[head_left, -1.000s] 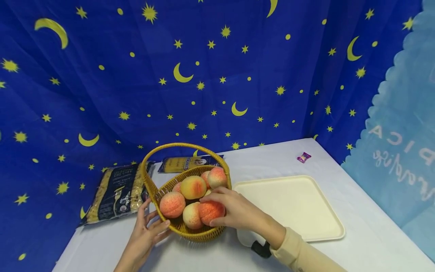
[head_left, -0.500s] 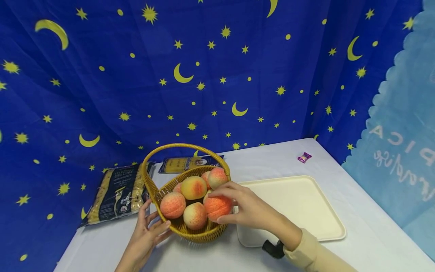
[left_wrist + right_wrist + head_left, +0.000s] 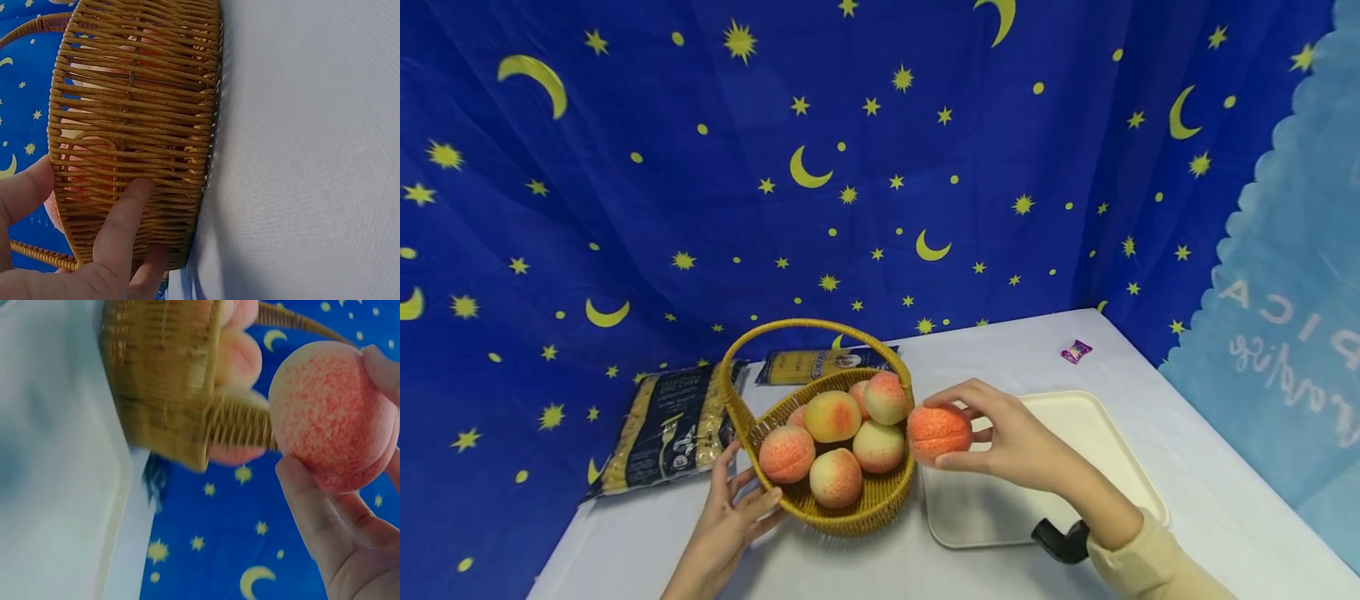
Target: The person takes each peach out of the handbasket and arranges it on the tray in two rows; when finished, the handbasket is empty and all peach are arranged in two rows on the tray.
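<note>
My right hand point(image 3: 1011, 437) holds an orange-red peach point(image 3: 938, 433) between thumb and fingers, just right of the basket and over the tray's left side. In the right wrist view the peach point(image 3: 334, 415) shows its speckled skin and crease. My left hand point(image 3: 726, 517) rests against the near left side of the yellow-brown wicker basket point(image 3: 865, 518), its fingers spread. In the left wrist view one fairly straight finger point(image 3: 122, 222) presses the woven wall point(image 3: 144, 125), and another touches the rim. Several more peaches point(image 3: 837, 477) lie in the basket, under its arched handle point(image 3: 805, 323).
The cream tray point(image 3: 1120, 450) lies right of the basket. A wrapped purple candy point(image 3: 1077, 352) sits farther back on the white table. Behind and left of the basket are a large pasta bag point(image 3: 662, 425) and a smaller pasta pack point(image 3: 808, 364). A starry blue curtain point(image 3: 865, 208) backs the table.
My right hand has lifted the orange-red peach out of the basket and moved right with it, uncovering a pale peach. The left hand stays at the basket's side.
</note>
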Demonstrator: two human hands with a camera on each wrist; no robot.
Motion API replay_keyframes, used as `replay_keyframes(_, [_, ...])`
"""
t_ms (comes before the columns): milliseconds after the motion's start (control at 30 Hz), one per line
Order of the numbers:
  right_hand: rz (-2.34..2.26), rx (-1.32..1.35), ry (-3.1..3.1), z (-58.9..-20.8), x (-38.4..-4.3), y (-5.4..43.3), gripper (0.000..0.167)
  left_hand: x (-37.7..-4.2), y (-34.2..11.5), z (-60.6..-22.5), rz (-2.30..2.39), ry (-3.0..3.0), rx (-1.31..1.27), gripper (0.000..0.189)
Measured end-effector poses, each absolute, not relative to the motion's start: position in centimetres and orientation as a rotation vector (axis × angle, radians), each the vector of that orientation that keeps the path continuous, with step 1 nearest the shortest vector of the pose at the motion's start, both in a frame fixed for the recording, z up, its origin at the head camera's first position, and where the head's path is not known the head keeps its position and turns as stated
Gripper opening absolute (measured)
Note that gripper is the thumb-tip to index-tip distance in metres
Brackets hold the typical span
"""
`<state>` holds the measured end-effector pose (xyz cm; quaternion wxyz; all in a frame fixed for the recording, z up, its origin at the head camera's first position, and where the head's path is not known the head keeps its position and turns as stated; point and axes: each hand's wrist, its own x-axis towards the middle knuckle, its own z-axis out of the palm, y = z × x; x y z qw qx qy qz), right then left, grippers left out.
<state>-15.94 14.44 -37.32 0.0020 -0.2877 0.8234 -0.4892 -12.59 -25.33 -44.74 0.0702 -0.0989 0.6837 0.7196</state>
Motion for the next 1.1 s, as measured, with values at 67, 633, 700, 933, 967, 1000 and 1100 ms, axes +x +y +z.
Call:
replay_keyframes(67, [-1.55, -0.866, 2.596, -37.4, -16.3, 15.4, 0.057, -12.6, -25.3, -44.8, 2.166, 2.055, -0.301, 0.111])
replay_keyframes(633, [-1.482, -0.689, 2.774, -40.9, -21.5, 18.4, 0.066, -12.4, -25.4, -45.2, 2.176, 2.056, -0.294, 0.113])
replay_keyframes(700, [-1.456, -0.698, 2.773, -41.4, -22.1, 18.3, 0.067, -12.5, -25.4, -45.2, 2.177, 2.054, -0.288, 0.112])
replay_keyframes(933, [-1.39, -0.68, 2.727, -42.5, -23.7, 17.8, 0.071, -12.5, -25.3, -45.0, 2.169, 2.055, -0.316, 0.112])
replay_keyframes(967, [-1.384, -0.672, 2.723, -42.6, -23.9, 17.6, 0.071, -12.5, -25.3, -45.0, 2.168, 2.054, -0.321, 0.112])
replay_keyframes(1000, [-1.371, -0.664, 2.726, -42.7, -24.1, 17.5, 0.072, -12.5, -25.3, -45.0, 2.168, 2.053, -0.326, 0.112])
replay_keyframes(1100, [-1.309, -0.691, 2.751, -42.9, -24.5, 17.2, 0.072, -12.5, -25.4, -45.0, 2.165, 2.05, -0.337, 0.112])
